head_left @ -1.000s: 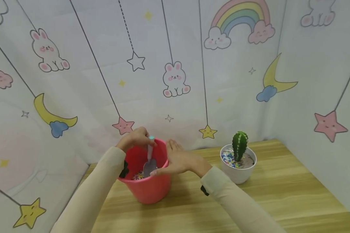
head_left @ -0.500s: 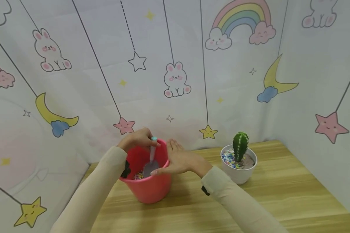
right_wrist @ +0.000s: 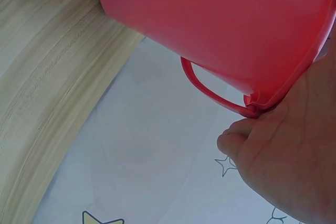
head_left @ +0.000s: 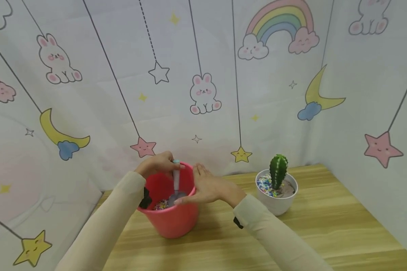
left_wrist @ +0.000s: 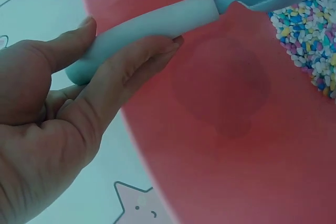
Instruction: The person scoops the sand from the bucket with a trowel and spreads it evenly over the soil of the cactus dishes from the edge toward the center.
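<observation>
My left hand (head_left: 157, 164) grips the pale handle of a small garden trowel (head_left: 176, 182) inside a red bucket (head_left: 171, 223). In the left wrist view, thumb and fingers close round the trowel handle (left_wrist: 152, 29), and its grey-blue blade reaches into small multicoloured pebbles (left_wrist: 315, 40). The lower part of the blade is hidden, in the head view partly by the bucket's rim. My right hand (head_left: 211, 188) rests on the bucket's right rim with fingers extended. The right wrist view has that hand (right_wrist: 291, 145) against the rim, near the bucket's red carrying handle (right_wrist: 212, 95).
A white pot (head_left: 276, 203) with a green cactus (head_left: 279, 171), coloured pebbles and brownish soil stands to the right on the wooden table (head_left: 244, 244). Close behind the table hangs a printed cloth backdrop (head_left: 122, 75). A similar surface borders each side.
The trowel swung slightly right, then came back left and stands more upright. Less of its blade shows above the pebbles now. My right hand has stayed on the rim.
</observation>
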The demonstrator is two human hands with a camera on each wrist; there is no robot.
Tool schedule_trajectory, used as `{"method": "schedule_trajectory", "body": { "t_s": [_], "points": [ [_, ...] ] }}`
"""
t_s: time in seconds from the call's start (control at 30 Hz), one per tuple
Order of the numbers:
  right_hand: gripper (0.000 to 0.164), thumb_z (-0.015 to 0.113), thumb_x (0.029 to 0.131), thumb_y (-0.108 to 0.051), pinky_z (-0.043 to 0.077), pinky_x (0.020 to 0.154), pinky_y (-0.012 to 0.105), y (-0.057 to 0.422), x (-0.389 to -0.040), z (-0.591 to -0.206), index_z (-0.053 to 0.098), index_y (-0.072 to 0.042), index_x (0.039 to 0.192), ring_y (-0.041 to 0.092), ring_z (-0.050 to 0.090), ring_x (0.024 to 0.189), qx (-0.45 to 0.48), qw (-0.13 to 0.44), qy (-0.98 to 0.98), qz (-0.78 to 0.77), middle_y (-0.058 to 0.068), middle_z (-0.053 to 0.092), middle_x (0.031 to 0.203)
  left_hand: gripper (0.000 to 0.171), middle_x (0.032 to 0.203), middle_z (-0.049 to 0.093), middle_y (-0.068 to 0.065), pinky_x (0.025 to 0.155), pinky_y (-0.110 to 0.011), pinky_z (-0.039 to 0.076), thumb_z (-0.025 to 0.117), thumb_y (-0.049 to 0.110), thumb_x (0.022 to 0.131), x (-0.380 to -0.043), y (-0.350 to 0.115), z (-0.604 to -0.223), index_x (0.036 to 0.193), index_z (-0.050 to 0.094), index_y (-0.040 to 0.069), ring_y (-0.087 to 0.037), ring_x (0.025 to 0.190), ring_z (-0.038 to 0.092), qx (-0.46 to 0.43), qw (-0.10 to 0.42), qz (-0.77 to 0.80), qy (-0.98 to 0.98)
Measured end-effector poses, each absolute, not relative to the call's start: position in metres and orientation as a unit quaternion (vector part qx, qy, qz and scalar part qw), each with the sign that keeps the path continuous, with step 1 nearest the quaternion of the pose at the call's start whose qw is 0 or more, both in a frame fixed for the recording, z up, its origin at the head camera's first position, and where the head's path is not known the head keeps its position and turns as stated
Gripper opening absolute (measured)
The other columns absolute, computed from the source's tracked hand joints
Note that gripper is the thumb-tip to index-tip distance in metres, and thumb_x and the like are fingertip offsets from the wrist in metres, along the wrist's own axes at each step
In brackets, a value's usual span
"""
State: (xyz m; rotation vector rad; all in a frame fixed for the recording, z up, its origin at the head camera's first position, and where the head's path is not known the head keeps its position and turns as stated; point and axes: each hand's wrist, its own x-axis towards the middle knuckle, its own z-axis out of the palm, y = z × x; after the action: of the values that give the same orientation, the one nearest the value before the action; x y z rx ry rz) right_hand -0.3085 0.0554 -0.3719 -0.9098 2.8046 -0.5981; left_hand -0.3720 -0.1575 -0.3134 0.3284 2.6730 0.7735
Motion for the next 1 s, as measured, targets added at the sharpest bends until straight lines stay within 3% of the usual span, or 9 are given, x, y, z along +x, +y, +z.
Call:
{"method": "schedule_trajectory", "body": {
  "t_s": [0.17, 0.33, 0.53, 0.6, 0.7, 0.83, 1.0],
  "points": [
    [0.133, 0.061, 0.073, -0.094, 0.053, 0.118, 0.052, 0.0545, -0.3084, -0.3724, 0.015, -0.011, 0.166, 0.026, 0.030, 0.155, -0.303, 0.063, 0.929, -0.204, 0.007, 0.029, 0.167, 0.031, 0.084, 0.069, -0.007, 0.083, -0.032, 0.064, 0.066, 0.026, 0.105, -0.3732, -0.1628, -0.3157, 0.108, 0.069, -0.005, -0.017, 0.077, 0.066, 0.092, 0.178, 0.293, 0.935],
    [0.130, 0.063, 0.072, -0.093, 0.058, 0.112, 0.047, 0.0561, -0.3086, -0.3701, 0.018, -0.011, 0.164, 0.022, 0.036, 0.146, -0.308, 0.059, 0.926, -0.210, 0.005, 0.033, 0.161, 0.034, 0.090, 0.071, -0.010, 0.081, -0.028, 0.063, 0.065, 0.028, 0.106, -0.3733, -0.1603, -0.3128, 0.114, 0.065, -0.005, -0.018, 0.082, 0.068, 0.077, 0.180, 0.300, 0.934],
    [0.135, 0.063, 0.072, -0.093, 0.054, 0.116, 0.052, 0.0576, -0.3101, -0.3675, 0.014, -0.011, 0.166, 0.027, 0.030, 0.155, -0.302, 0.066, 0.927, -0.212, 0.007, 0.026, 0.168, 0.038, 0.089, 0.070, -0.010, 0.077, -0.027, 0.065, 0.066, 0.029, 0.105, -0.3736, -0.1583, -0.3104, 0.115, 0.061, -0.008, -0.017, 0.077, 0.067, 0.062, 0.177, 0.313, 0.931],
    [0.138, 0.062, 0.072, -0.093, 0.051, 0.119, 0.055, 0.0575, -0.3102, -0.3675, 0.008, -0.011, 0.168, 0.030, 0.023, 0.160, -0.296, 0.073, 0.929, -0.209, 0.008, 0.018, 0.174, 0.037, 0.085, 0.069, -0.009, 0.074, -0.026, 0.066, 0.067, 0.027, 0.105, -0.3731, -0.1593, -0.3112, 0.113, 0.064, -0.009, -0.015, 0.072, 0.067, 0.058, 0.181, 0.326, 0.926],
    [0.138, 0.064, 0.072, -0.093, 0.052, 0.118, 0.055, 0.0567, -0.3100, -0.3681, 0.008, -0.011, 0.168, 0.030, 0.023, 0.160, -0.295, 0.074, 0.929, -0.212, 0.008, 0.018, 0.174, 0.034, 0.079, 0.069, -0.007, 0.071, -0.026, 0.066, 0.068, 0.025, 0.104, -0.3736, -0.1618, -0.3130, 0.108, 0.068, -0.008, -0.014, 0.065, 0.066, 0.047, 0.188, 0.346, 0.918],
    [0.131, 0.065, 0.071, -0.092, 0.058, 0.111, 0.049, 0.0553, -0.3102, -0.3704, 0.017, -0.013, 0.165, 0.023, 0.036, 0.148, -0.303, 0.066, 0.925, -0.220, 0.005, 0.032, 0.163, 0.030, 0.078, 0.069, -0.006, 0.069, -0.026, 0.067, 0.067, 0.022, 0.105, -0.3744, -0.1646, -0.3161, 0.106, 0.069, -0.008, -0.014, 0.065, 0.068, 0.040, 0.195, 0.371, 0.907],
    [0.129, 0.064, 0.073, -0.092, 0.056, 0.114, 0.047, 0.0552, -0.3109, -0.3730, 0.018, -0.012, 0.164, 0.021, 0.038, 0.143, -0.311, 0.064, 0.922, -0.223, 0.004, 0.033, 0.159, 0.029, 0.085, 0.069, -0.008, 0.073, -0.028, 0.068, 0.062, 0.019, 0.107, -0.3738, -0.1643, -0.3177, 0.113, 0.060, -0.010, -0.016, 0.070, 0.072, 0.028, 0.201, 0.405, 0.892]
  ]
}}
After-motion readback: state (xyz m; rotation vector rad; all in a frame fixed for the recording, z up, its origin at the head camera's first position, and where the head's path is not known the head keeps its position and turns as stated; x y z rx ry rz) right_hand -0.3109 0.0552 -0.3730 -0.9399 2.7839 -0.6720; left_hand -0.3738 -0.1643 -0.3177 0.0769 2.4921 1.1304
